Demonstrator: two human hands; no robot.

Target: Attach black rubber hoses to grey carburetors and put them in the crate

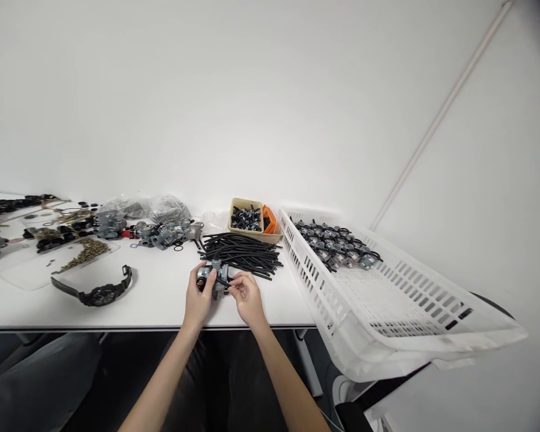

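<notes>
My left hand (200,294) is wrapped round a grey metal carburetor (218,277) near the table's front edge. On the carburetor's right side, my right hand (248,297) pinches a short black hose (224,282) that runs across the body. The fingertips cover the hose's end, so how it sits on the carburetor cannot be seen. Just behind both hands lies a loose pile of black rubber hoses (247,252). Farther back, a cream bin (246,203) holds many small black and grey parts.
A white plastic crate (306,276) at the right holds rows of carburetors (337,243). An orange basket (270,219) stands beside the bin. To the left lie a black wristwatch (102,295), brass-coloured fittings (87,251), more carburetor bodies (162,234) and clear plastic bags (168,209).
</notes>
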